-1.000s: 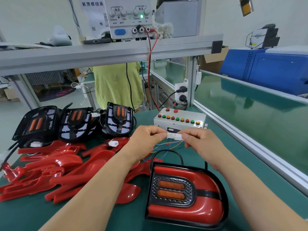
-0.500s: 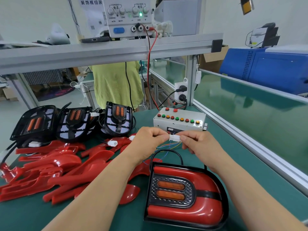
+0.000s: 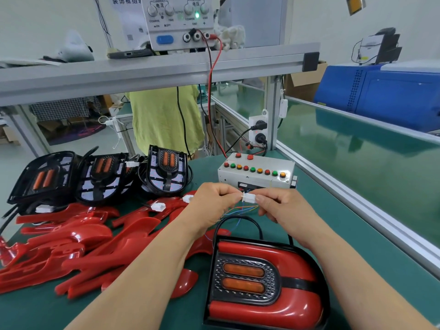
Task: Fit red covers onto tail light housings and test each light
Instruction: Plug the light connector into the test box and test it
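Note:
A tail light (image 3: 266,279) with its red cover fitted lies on the green bench right in front of me, its black cable looping up toward my hands. My left hand (image 3: 214,203) and my right hand (image 3: 281,206) each pinch one end of a white connector (image 3: 248,198), held just in front of the test box (image 3: 257,172). Thin coloured wires hang below the connector. Both lamp strips of the tail light are unlit. A heap of loose red covers (image 3: 78,239) lies to the left. Three uncovered black housings (image 3: 102,175) stand behind the heap.
A power supply (image 3: 181,20) sits on the aluminium shelf (image 3: 152,70) overhead, with red and black leads running down to the test box. A socket block (image 3: 258,129) is fixed to the post. A person in a yellow-green shirt (image 3: 164,122) stands behind the bench. A conveyor rail (image 3: 357,210) borders the right.
My hands have drawn closer together around the white connector and shifted slightly. The tail light and the other parts have not moved.

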